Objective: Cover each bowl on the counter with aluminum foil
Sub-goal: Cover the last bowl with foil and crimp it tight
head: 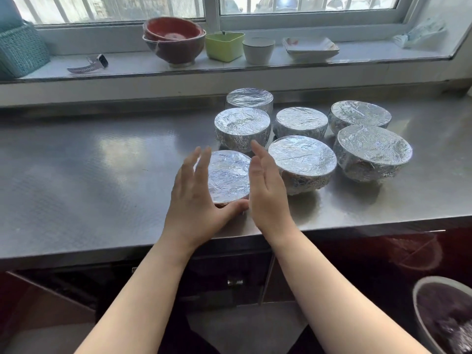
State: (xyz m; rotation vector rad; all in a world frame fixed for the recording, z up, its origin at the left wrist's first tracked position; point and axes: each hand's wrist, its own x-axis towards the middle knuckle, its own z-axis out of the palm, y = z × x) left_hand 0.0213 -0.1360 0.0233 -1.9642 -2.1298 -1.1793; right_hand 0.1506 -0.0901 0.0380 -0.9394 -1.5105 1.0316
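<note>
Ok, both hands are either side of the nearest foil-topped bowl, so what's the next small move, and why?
Probably close both palms in and press the foil down around that nearest bowl's sides. The left hand has only its thumb at the front rim, the right hand stands open beside it, and a strip of bare bowl seems to show under the front edge. The other six bowls already look wrapped.

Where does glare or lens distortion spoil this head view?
Head view: daylight from the barred window throws pale glare patches on the stainless steel counter and sheen on the foil-covered bowl between the hands; wide-angle bending curves the white windowsill and counter edge; the corners look soft.
</note>
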